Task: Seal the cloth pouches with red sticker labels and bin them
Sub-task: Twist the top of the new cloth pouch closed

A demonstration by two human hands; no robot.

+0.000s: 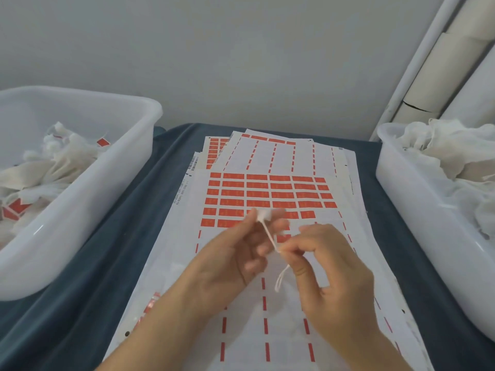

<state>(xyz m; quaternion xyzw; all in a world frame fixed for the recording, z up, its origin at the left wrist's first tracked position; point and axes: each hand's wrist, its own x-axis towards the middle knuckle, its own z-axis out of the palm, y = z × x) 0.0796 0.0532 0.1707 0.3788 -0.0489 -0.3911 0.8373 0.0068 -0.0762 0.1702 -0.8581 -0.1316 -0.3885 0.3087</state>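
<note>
A white plastic tub (128, 167) at the left of the worktop (128, 236) holds cloth pouches (61, 156) with red labels (103, 142) stuck on them. A second white tub (407, 199) at the right is heaped with plain white pouches (450, 151). Between the tubs lie sticker sheets (267, 194), the top one partly used, with rows of red stickers left. Above the sheets, the left hand (230, 263) pinches a small white bunched pouch (261, 216) at its fingers (251, 218). Its white drawstring (270, 238) runs taut down to the right hand (332, 279), whose fingers pinch it; a loop of string hangs below.
</note>
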